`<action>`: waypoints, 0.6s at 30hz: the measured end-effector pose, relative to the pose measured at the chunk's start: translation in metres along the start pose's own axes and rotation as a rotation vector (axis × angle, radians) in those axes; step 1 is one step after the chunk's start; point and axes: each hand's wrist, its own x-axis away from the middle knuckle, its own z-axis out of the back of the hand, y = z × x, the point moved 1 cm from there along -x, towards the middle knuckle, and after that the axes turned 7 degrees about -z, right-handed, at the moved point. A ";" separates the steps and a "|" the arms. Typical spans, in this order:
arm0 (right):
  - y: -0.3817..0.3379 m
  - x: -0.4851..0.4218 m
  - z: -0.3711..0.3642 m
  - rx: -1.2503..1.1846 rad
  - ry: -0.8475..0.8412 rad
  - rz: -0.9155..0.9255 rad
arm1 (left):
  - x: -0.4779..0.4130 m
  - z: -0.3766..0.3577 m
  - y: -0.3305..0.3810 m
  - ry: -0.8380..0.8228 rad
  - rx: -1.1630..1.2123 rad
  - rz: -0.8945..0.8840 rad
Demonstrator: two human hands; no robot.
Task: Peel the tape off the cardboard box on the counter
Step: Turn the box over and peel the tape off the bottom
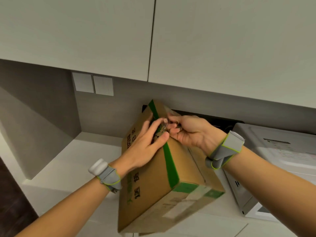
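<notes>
A brown cardboard box [150, 182] with black printed characters stands tilted on the white counter [82, 161]. A green tape strip [170, 166] runs along its top edge. Both hands meet at the far part of that edge. My left hand [145, 142] lies on the box's left face, its thumb and fingers pinching a crumpled, clear bit of tape [163, 126]. My right hand [188, 130] comes in from the right with curled fingers that also pinch the loosened tape. Both wrists wear grey bands with green trim.
White wall cupboards [153, 35] hang low overhead. Two wall switches [93, 85] sit on the grey backsplash. A white appliance [273, 159] stands close on the box's right, with a dark opening [213, 119] behind the box. The counter's left edge drops to dark floor [12, 199].
</notes>
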 end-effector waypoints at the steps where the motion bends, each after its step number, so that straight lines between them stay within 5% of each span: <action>1: 0.004 -0.003 -0.001 -0.015 0.003 0.003 | 0.001 0.000 0.001 0.003 0.046 0.012; 18: 0.032 -0.022 -0.032 -0.246 -0.086 -0.017 | 0.010 0.051 -0.024 -0.152 0.352 0.101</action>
